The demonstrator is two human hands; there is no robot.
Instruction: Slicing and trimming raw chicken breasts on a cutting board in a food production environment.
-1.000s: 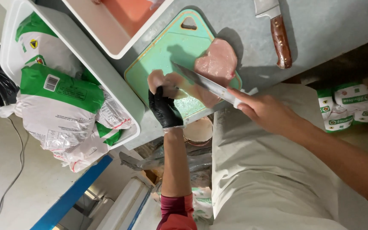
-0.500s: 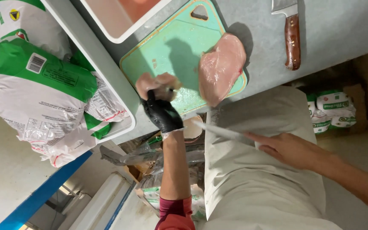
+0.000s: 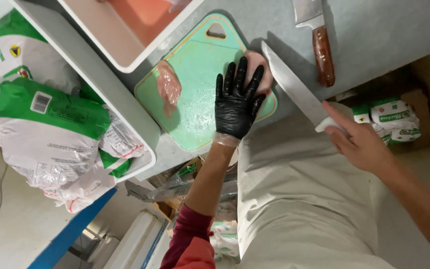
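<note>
We see a grey worktop [image 3: 374, 30] above a pale floor [image 3: 6, 234], a blue beam [image 3: 65, 234] below, and cardboard boxes [image 3: 424, 99] stacked underneath.

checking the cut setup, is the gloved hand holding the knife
No: the gloved left hand lies flat on the raw meat on the green cutting board, while the bare right hand holds the knife.

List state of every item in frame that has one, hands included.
Left hand in black glove: flat, fingers spread, pressing on the pale raw meat piece.
Right hand, bare: gripping the long steel knife, blade beside the meat.
Thin pink meat slice: lying loose on the green plastic cutting board.
Wooden-handled cleaver: lying unused on the grey counter.
White tray: open.
</note>
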